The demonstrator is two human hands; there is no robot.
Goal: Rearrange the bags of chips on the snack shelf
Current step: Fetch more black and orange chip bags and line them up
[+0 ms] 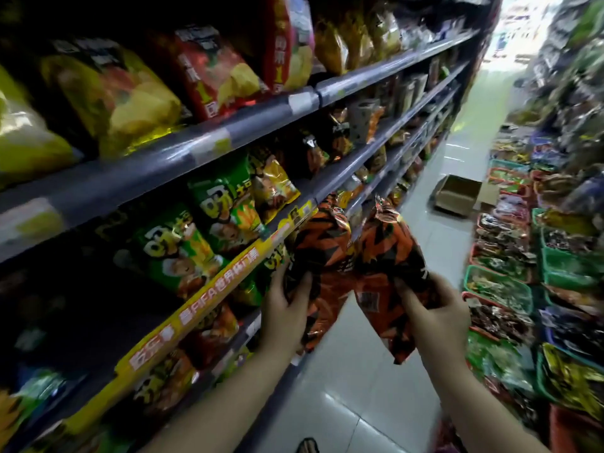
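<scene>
Our left hand curls round the lower part of one orange-and-black chip bag, thumb across its front; our right hand pinches a second orange-and-black bag just beside it. Both bags hang in the aisle, in front of the shelf edge with its yellow strip. Our fingers behind the bags are hidden. Green bags stand on the shelf. A cardboard box lies farther down the floor; blurred baskets line the right.

Baskets of snacks at three o'clock blur past reading; the far aisle end at one o'clock is washed out; the yellow bag at nine o'clock is cut off.
</scene>
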